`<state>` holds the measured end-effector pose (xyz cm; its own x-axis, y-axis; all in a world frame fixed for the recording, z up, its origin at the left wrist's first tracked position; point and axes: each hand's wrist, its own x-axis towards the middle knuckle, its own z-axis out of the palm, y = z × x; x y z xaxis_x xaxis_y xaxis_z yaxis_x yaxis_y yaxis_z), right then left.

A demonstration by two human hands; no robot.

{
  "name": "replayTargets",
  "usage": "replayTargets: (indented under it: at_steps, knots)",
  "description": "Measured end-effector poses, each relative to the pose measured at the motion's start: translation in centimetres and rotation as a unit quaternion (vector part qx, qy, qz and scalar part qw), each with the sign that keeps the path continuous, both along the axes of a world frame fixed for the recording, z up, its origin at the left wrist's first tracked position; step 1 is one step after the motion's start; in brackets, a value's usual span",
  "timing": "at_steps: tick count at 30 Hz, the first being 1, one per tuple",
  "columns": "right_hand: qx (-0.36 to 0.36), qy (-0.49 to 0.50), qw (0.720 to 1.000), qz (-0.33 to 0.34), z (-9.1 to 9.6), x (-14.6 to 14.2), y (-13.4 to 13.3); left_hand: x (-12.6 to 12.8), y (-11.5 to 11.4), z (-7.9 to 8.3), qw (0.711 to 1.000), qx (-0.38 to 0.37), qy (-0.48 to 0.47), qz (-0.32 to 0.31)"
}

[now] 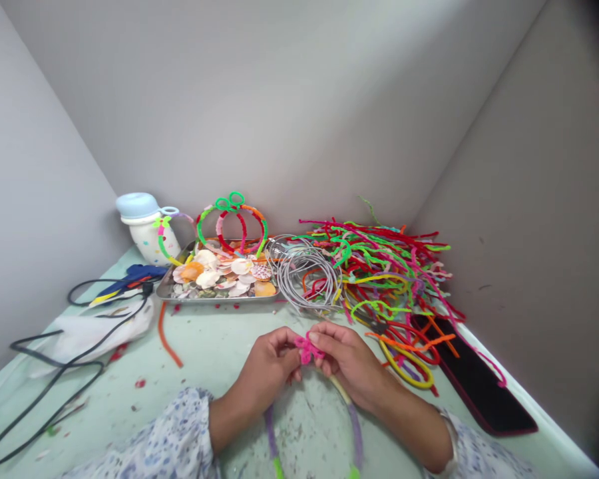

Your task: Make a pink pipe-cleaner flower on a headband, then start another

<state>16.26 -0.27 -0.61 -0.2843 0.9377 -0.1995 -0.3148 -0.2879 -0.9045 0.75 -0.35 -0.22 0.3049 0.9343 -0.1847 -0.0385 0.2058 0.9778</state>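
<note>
A pink pipe cleaner flower with looped petals is pinched between both hands above the table's front middle. My left hand grips its left petals with thumb and forefinger. On the other side, my right hand has thumb and fingers closed on the right petals. Below the flower curves a headband wrapped in pale yellow, purple and green pipe cleaner, its two ends running down toward me. My hands hide where flower and headband meet, so I cannot tell how they are joined.
Behind my hands stands a metal tray of seashells with finished headbands on it. Coiled grey wire, a heap of pipe cleaners and a black mat lie right. A bottle, pliers and black cable are left.
</note>
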Motion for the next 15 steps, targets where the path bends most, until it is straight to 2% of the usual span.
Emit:
replayTargets:
  at_steps: [6,12,15]
  knots:
    - [-0.035,0.097,0.995,0.012,-0.32,0.27,0.40,0.06,-0.01,0.60,1.000,-0.016,-0.011,0.022]
    - [-0.030,0.097,0.994,0.035,-0.33,0.21,0.17,-0.02,0.11,-0.11,1.000,0.014,-0.017,0.005]
    - [-0.028,0.068,0.996,0.045,-0.11,0.20,0.20,-0.08,0.18,0.23,0.999,-0.010,-0.034,0.017]
